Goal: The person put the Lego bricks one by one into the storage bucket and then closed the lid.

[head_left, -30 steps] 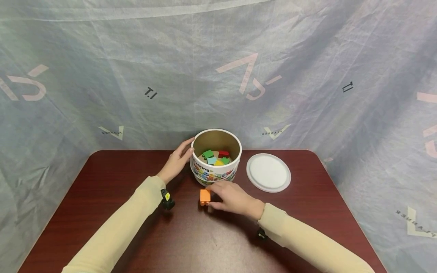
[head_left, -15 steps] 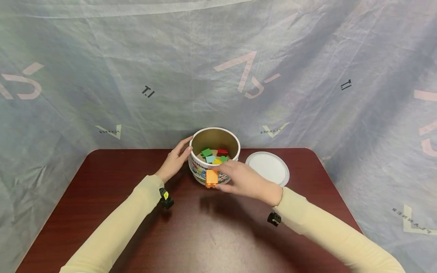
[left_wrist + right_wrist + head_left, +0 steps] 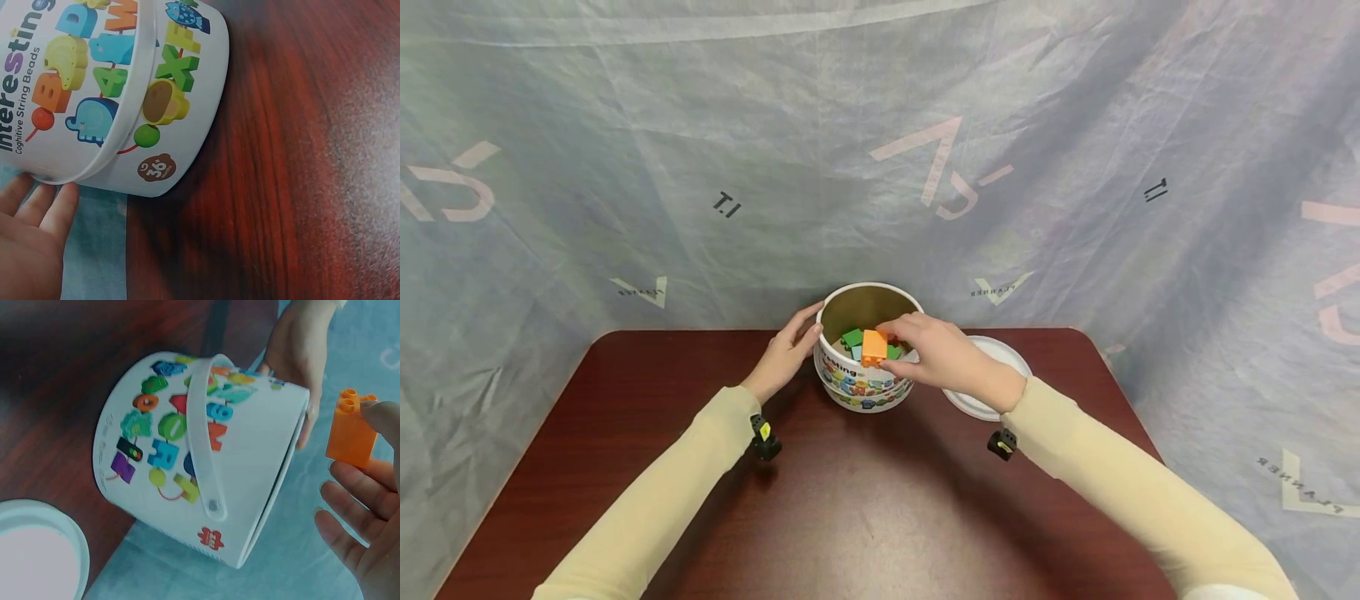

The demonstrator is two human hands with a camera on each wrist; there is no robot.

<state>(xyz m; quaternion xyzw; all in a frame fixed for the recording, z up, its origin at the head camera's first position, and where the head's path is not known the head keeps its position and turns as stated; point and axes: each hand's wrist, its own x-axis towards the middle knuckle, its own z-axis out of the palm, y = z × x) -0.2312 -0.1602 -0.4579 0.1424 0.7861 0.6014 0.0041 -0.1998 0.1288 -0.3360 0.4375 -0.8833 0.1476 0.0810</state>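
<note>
An orange building block (image 3: 874, 348) with studs is pinched between the thumb and a finger of my right hand (image 3: 943, 354). The hand holds it above the mouth of a white printed bucket (image 3: 857, 383), near the front rim. The right wrist view shows the block (image 3: 350, 436) off the bucket's open end, with the other fingers spread out below it. My left hand (image 3: 782, 357) rests against the bucket's left side at the rim, its fingers (image 3: 59, 215) fairly straight. Inside lie green blocks (image 3: 852, 338) and a light blue one, partly hidden by the orange block.
A white round lid (image 3: 973, 406) lies on the dark red table (image 3: 865, 508) right of the bucket, partly behind my right hand. A grey cloth (image 3: 820, 167) hangs behind the table. The bucket's white handle (image 3: 201, 437) hangs down its side.
My right hand has lifted the orange block from the table in front of the bucket and carried it up and forward over the opening. My left hand stays at the bucket's side.
</note>
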